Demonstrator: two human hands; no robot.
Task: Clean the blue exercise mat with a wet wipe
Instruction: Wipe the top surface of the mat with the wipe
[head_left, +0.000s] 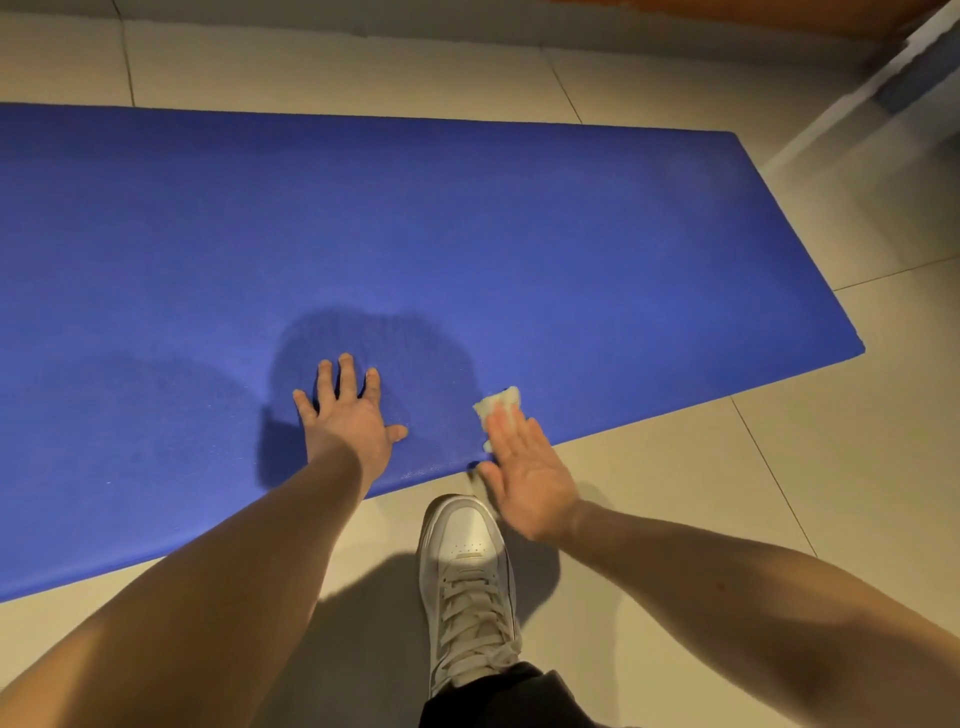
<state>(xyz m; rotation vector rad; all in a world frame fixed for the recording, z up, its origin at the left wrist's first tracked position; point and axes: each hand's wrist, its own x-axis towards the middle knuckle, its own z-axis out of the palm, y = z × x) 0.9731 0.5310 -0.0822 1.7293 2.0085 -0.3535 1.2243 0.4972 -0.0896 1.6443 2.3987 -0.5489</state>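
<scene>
On the beige tiled floor (675, 493) lies a flat blue foam exercise mat (467, 234), the left hand (350, 415) flat on it, fingers spread. Past a white laced sneaker (467, 571), the right hand (524, 473), fingers seemingly straight, presses a crumpled white wet wipe (501, 402) onto the mat's near edge.

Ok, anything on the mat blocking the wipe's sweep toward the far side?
Nothing visible does: beyond the wet wipe under the right hand, no object lies on the mat. The left hand rests flat on it, to the left.
</scene>
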